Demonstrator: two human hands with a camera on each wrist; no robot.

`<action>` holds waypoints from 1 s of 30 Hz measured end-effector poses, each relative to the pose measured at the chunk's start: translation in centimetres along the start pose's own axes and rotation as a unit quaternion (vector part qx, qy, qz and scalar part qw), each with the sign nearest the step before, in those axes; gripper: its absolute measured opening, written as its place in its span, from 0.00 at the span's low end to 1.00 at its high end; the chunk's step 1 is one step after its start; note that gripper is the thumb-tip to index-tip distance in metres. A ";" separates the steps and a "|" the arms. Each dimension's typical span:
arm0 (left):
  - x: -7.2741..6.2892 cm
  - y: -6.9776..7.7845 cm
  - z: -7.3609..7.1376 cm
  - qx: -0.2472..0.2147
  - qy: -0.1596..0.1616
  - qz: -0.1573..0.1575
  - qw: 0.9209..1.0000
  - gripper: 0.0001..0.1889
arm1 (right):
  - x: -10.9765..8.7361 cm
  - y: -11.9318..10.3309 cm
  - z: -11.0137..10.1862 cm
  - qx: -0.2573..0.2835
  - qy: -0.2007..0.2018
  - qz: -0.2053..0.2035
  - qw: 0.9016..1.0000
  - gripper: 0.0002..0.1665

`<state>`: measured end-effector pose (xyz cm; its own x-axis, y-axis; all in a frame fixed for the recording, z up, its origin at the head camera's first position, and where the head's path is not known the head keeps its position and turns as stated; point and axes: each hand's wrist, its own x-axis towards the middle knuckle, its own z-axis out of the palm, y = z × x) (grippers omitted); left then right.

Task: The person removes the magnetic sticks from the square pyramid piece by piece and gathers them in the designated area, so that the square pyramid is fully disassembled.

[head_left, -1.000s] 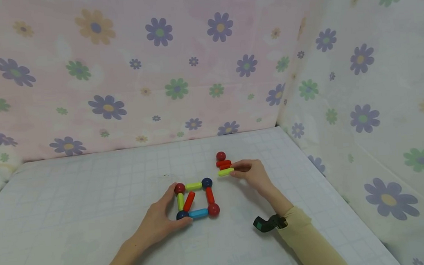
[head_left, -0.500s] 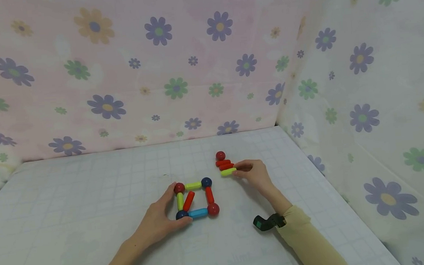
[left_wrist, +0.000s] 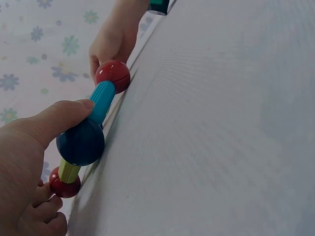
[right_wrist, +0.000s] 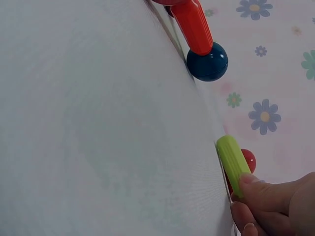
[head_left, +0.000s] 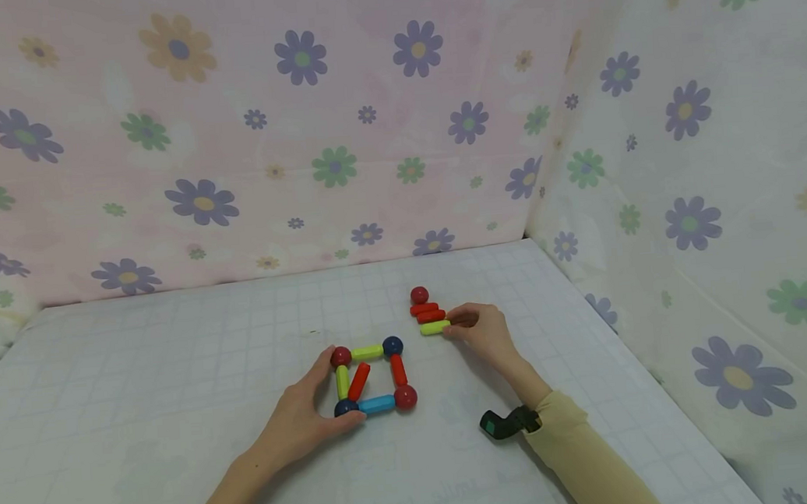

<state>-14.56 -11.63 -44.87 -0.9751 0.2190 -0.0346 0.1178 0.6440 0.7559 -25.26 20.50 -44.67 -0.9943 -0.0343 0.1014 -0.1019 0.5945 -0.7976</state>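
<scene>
My left hand [head_left: 299,419] grips the left side of a square frame of magnetic rods and balls, thumb at the near blue ball [left_wrist: 81,142] and fingertips at the far red ball [head_left: 341,356]. The frame's sides are two yellow-green rods, a red rod [head_left: 399,370] and a blue rod [head_left: 377,404]. Another red rod [head_left: 359,381] slants up from the near-left blue ball. To the right, my right hand [head_left: 483,336] pinches the right end of a loose yellow-green rod [right_wrist: 232,160] between thumb and fingers, low over the table.
Two red rods [head_left: 427,313] lie just beyond the pinched rod, with a loose red ball [head_left: 419,295] behind them. A white gridded cloth covers the table [head_left: 173,377]. Flowered curtains [head_left: 331,116] hang at the back and right edges.
The yellow-green rod in my right hand has shifted slightly to the right, alongside the red rods. My left hand keeps its hold on the frame.
</scene>
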 end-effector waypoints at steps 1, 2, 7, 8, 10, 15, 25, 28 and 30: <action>0.0 0.0 0.0 0.000 0.000 -0.001 1.000 0.57 | 0.0 0.0 0.0 -0.001 0.001 -0.001 1.000 0.14; 0.0 0.1 0.0 0.001 0.000 -0.002 1.000 0.57 | 0.0 0.0 0.0 0.000 0.002 -0.001 1.000 0.14; 0.1 0.1 0.0 0.000 -0.003 -0.007 1.000 0.57 | 0.0 -0.1 0.1 0.003 0.003 0.002 1.000 0.14; 0.1 0.1 0.1 0.001 -0.004 -0.007 1.000 0.57 | 0.0 -0.1 0.1 0.005 0.003 0.003 1.000 0.14; 0.1 0.1 0.1 0.003 -0.004 -0.007 1.000 0.57 | -0.1 -0.2 0.1 0.008 0.002 0.004 1.000 0.15; 0.2 0.1 0.1 0.007 -0.003 -0.009 1.000 0.58 | -0.2 -0.3 0.1 0.013 0.001 0.003 1.000 0.15; 0.1 0.0 0.2 0.007 -0.002 -0.006 1.000 0.57 | -0.2 -0.2 0.0 0.014 0.007 -0.004 1.000 0.16; 0.1 0.0 0.2 0.007 -0.002 -0.006 1.000 0.58 | -0.2 -0.2 0.0 0.015 0.007 -0.003 1.000 0.15; 0.1 0.0 0.2 0.007 -0.002 -0.006 1.000 0.58 | -0.2 -0.2 0.0 0.016 0.007 -0.002 1.000 0.15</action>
<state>-14.64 -11.50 -44.98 -0.9755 0.2151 -0.0461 0.1095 0.6565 0.7464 -25.07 20.40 -44.58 -0.9933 -0.0253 0.1127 -0.1070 0.5690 -0.8154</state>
